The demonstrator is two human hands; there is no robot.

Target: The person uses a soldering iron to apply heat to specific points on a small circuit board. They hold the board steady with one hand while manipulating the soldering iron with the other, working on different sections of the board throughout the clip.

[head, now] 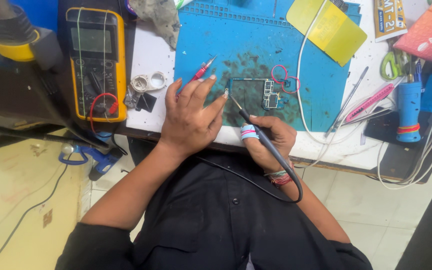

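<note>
**Soldering iron tip at the edge of a phone circuit board**

The right hand [271,142] is closed around a soldering iron [258,132], pen-style, its tip meeting the near-left edge of the phone circuit board [256,95] just beyond it. The left hand [191,117] rests open, fingers spread, a fingertip beside the board's left end. A sound approach, I judge: brace the board, rest the right wrist, touch briefly. A red screwdriver [201,72] lies beyond the left fingers.

Black buttoned shirt [216,220], perhaps thread wristbands [279,176].
</note>
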